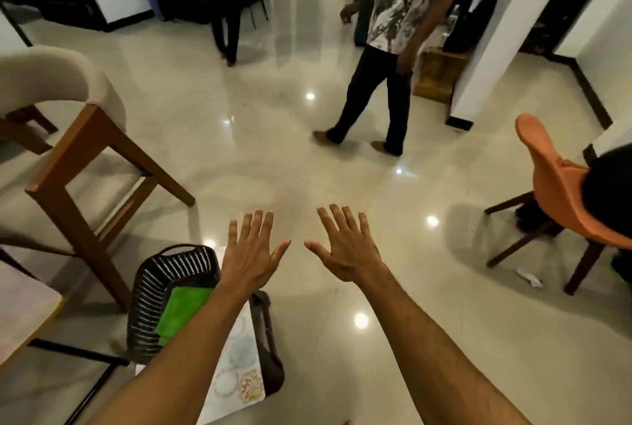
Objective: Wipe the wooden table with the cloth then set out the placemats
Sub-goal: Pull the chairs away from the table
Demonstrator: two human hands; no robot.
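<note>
while neither hand holds anything, the left hand (254,253) and the right hand (345,250) are stretched forward at arm's length, backs up, fingers straight and fanned apart, thumbs nearly meeting. both hang in the air above the floor (273,158) and touch nothing. this reads as a start posture, with no step of the task yet begun.

the cloth (181,312) lies in the basket (160,270), which stands on the floor below the left forearm. the cloth is bright green, soft-napped and folded flat. the placemats (239,363) lean beside it in the same basket. they are thin, pale sheets printed with ring and medallion motifs in gold and grey; their number cannot be told. storing both supplies in one container puts them within easy reach of the left hand. the basket is black perforated plastic with a loop handle at its far rim.

at the lower left edge, a pale slab with a light wooden edge (24,308) on a dark frame is probably the table corner; most of it is out of view.

a wooden chair (85,151) with a curved beige padded back stands beyond the basket. an orange chair (561,192) with a smooth moulded shell stands well apart to the right. the floor is glossy tile and mirrors the ceiling lights.
</note>
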